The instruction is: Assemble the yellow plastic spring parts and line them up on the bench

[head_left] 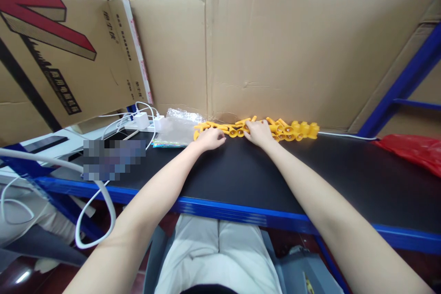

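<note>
A row of yellow plastic pieces (288, 131) lies along the back of the black shelf top (241, 170), against the cardboard. Several show round, cup-like open ends towards me; thinner branch-like yellow pieces (220, 126) lie at the left of the row. My left hand (210, 139) is at the row's left end, its fingers curled in; whatever they hold is hidden. Further right, my right hand (259, 132) bends its fingers over yellow pieces in the middle of the row. Its fingertips are partly hidden among them.
Clear plastic bags (177, 129) lie left of the row. Beyond them are white chargers (141, 120) with cables and a blurred-out object (113, 160). Cardboard (292, 55) walls the back. A red bag (413, 149) lies at right; a blue rail (241, 213) edges the front.
</note>
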`<state>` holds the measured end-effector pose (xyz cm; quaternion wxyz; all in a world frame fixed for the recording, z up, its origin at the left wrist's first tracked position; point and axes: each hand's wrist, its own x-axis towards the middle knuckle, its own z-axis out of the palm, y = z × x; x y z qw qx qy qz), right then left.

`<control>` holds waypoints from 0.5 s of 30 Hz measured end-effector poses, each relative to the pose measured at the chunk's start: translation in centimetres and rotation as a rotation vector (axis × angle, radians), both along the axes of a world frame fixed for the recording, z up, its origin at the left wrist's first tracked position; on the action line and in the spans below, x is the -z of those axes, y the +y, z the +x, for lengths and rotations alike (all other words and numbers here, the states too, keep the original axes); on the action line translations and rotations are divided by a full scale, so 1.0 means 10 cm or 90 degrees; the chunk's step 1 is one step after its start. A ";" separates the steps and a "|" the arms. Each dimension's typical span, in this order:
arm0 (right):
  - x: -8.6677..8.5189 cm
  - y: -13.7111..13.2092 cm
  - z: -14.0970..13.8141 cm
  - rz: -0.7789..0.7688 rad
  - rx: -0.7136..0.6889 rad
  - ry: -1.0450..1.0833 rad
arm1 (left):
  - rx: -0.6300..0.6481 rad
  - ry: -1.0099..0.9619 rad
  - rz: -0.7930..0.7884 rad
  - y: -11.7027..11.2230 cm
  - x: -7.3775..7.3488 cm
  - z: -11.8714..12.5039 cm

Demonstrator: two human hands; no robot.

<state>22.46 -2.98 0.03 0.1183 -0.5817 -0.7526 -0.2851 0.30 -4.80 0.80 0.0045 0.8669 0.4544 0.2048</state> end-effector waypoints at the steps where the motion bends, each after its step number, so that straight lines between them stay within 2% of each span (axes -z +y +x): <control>1: 0.01 -0.01 0.01 -0.001 -0.006 0.007 | 0.001 0.001 -0.002 0.01 0.00 0.00; 9: 0.07 -0.02 -0.02 -0.015 -0.027 0.069 | 0.018 0.005 -0.016 0.02 0.01 0.00; 15: -0.03 -0.04 -0.08 -0.085 0.005 0.112 | 0.020 0.015 -0.028 0.01 0.01 0.00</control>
